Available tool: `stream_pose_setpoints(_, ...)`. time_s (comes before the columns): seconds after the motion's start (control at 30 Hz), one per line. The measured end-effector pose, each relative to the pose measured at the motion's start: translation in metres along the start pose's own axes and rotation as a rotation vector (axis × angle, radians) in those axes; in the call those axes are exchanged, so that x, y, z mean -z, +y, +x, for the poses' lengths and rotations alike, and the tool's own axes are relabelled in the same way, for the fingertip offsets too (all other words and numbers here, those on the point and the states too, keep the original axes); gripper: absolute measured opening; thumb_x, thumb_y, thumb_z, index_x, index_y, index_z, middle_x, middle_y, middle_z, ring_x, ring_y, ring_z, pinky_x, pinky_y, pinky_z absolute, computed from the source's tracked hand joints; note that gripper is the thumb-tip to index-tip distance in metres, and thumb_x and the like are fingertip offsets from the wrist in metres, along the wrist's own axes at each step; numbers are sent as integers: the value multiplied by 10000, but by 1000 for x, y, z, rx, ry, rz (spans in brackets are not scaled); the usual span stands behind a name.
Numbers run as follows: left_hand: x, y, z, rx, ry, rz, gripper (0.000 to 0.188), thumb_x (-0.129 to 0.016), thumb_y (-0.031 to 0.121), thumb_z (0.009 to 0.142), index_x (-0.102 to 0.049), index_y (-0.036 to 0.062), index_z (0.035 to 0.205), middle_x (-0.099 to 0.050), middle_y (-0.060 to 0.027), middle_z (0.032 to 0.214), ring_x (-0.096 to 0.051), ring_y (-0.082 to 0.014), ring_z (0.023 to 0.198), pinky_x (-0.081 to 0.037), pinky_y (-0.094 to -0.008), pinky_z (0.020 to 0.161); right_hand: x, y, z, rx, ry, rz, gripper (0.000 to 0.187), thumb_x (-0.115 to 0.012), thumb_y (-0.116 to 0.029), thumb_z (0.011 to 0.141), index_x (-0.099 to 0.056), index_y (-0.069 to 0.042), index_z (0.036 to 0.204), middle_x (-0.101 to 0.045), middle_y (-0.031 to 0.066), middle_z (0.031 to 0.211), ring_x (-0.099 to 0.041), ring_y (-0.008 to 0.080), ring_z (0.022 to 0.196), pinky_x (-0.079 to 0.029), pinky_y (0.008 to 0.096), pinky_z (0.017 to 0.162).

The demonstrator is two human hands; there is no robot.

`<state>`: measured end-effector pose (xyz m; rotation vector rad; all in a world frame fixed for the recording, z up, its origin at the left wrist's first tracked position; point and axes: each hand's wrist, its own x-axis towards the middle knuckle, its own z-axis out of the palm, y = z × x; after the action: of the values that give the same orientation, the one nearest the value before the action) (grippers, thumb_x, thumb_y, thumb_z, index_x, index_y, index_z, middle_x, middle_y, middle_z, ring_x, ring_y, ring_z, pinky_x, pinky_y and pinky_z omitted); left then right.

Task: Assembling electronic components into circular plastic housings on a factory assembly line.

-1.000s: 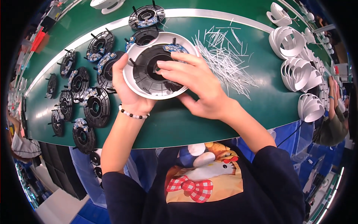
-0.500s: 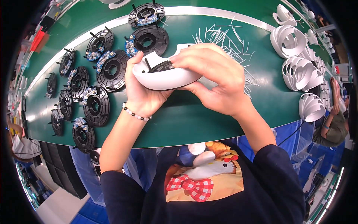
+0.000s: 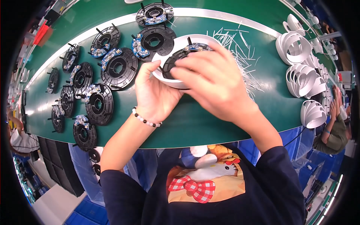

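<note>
A white round housing (image 3: pixel 173 84) is held above the table between my two hands, its hollow side tipped up. Inside it lies a black ribbed disc (image 3: pixel 173 59) with upright posts and a blue circuit board (image 3: pixel 198 47) along its far side. My left hand (image 3: pixel 155 90) is closed around the housing's left side, thumb up at the rim. Over the right side bends my right hand (image 3: pixel 215 80), its slightly blurred fingers reaching onto the disc and hiding part of it. The right thumb is mostly hidden near the lower rim.
Several black discs with blue boards (image 3: pixel 119 69) cover the green table (image 3: pixel 195 125) to the left. Thin white strips (image 3: pixel 240 56) lie scattered beyond my right hand. White rings (image 3: pixel 300 80) stand along the right edge. Another person's arm (image 3: pixel 330 122) shows at far right.
The housing has tipped so its inside, the black disc and the blue board show more. Both hands shifted slightly right, and my right fingers moved from the rim over the disc.
</note>
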<state>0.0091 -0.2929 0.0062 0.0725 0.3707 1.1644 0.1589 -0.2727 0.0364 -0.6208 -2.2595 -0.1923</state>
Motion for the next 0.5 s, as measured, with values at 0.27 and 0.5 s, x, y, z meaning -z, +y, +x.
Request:
stream_pose_setpoints(0.27, -3, 2, -1, -48, -105, 95, 410, -435, 249, 806, -427, 4, 1136, -527, -131, 1083, -526, -226, 966, -431, -358, 844, -16, 5, -12, 116, 160, 25, 229, -584, -131, 570, -607, -71, 789, -577, 13, 767, -518, 126, 561, -416, 258, 524)
stream_pose_setpoints(0.5, -5, 5, -5, -67, -253, 80, 396, -462, 229, 788, -453, 20, 1123, -557, -98, 1048, -539, -214, 946, -436, -347, 825, -12, 10, -7, 205, 220, -35, 229, -589, -128, 577, -616, -66, 796, -618, 55, 849, -514, 142, 583, -444, 271, 545)
